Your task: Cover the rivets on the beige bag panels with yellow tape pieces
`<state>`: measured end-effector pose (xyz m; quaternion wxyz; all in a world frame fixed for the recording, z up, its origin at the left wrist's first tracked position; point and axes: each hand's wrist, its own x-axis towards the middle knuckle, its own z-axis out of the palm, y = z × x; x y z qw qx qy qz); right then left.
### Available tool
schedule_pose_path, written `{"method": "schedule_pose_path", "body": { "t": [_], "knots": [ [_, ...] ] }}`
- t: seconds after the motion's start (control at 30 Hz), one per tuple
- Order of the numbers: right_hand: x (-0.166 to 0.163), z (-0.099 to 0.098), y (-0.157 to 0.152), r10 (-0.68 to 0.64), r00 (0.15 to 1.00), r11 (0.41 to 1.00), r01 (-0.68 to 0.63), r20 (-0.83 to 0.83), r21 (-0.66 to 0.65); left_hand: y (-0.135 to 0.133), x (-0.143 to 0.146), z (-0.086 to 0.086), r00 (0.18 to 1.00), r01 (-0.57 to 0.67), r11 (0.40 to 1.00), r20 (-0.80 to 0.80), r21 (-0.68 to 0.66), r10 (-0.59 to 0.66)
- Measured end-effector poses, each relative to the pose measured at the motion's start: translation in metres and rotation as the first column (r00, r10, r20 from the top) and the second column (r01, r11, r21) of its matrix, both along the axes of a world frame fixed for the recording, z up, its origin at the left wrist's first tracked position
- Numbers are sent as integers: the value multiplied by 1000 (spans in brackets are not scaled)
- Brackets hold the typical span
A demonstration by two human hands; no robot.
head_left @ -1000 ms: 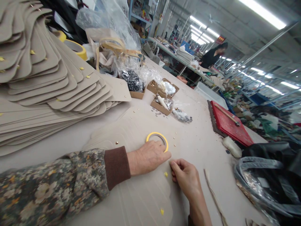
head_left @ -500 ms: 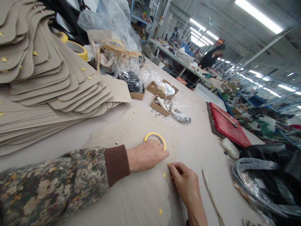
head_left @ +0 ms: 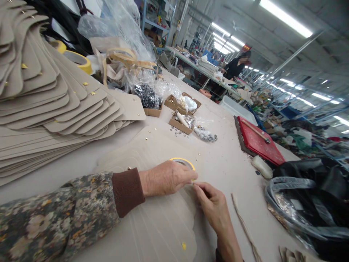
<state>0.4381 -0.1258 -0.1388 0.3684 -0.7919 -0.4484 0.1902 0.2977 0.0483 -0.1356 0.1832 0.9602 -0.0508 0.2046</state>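
Left grip [head_left: 166,178]: palm down, fingers close together and bent over the near rim of the yellow tape roll [head_left: 187,161]. Whether they close round the roll I cannot tell.

Right grip [head_left: 211,207]: thumb and forefinger pressed together at the tips, which touch the left fingertips just beside the roll. What is pinched between them is too small to make out.

The roll lies flat on a fanned set of beige panels [head_left: 163,225] on the counter [head_left: 226,171], and both hands rest on these panels. A small yellow scrap [head_left: 184,246] sits on the panels' near edge.

Right of the right wrist: thin beige strip [head_left: 245,229] lying on the counter.

Further out, left: tall fanned panel stack [head_left: 54,109], with a second, larger tape roll [head_left: 77,60] behind it.

Beyond the roll: open cardboard boxes [head_left: 181,123] and a clear bag of dark fittings [head_left: 145,96].

Right: red board [head_left: 259,143] with a long tool [head_left: 255,130] on it, and a black bag [head_left: 313,196] at the counter's edge.

Far background: a person [head_left: 234,67] at another bench.
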Motion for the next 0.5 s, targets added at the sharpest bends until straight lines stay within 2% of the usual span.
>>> {"method": "schedule_pose_path", "body": {
  "t": [0.07,0.17,0.3,0.5],
  "knots": [
    [-2,-1,3,-39,999,981,34,24,191,0,1,-3,999,-21,999,33,-51,22],
    [-7,-1,8,5,979,936,-77,205,343,-2,1,-5,997,-33,995,59,-98,39],
    [-14,0,15,43,908,896,-219,418,385,-4,1,-4,999,-26,997,33,-72,28],
    [-21,-3,21,-87,800,882,-215,594,419,-7,0,6,995,-59,995,-81,-80,52]
  ]
}}
